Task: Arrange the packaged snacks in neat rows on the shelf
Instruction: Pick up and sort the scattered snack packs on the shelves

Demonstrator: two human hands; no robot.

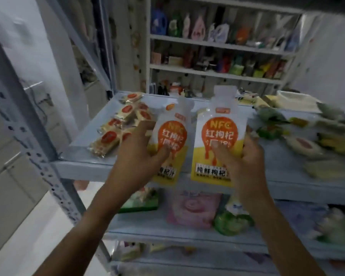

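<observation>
At my twelve o'clock a white rack (213, 41) holds bottles (199, 26); grey cabinets (12, 176) stand at my nine o'clock.

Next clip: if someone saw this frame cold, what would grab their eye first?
Two white pouches with orange and yellow print, held up side by side mid-frame over the shelf's front edge: the left hand grips the left pouch, the right hand the right pouch. Next, the red-labelled snack packs heaped loosely at the shelf's left end, and a blurred jumble of green and yellow packets at its right.
</observation>
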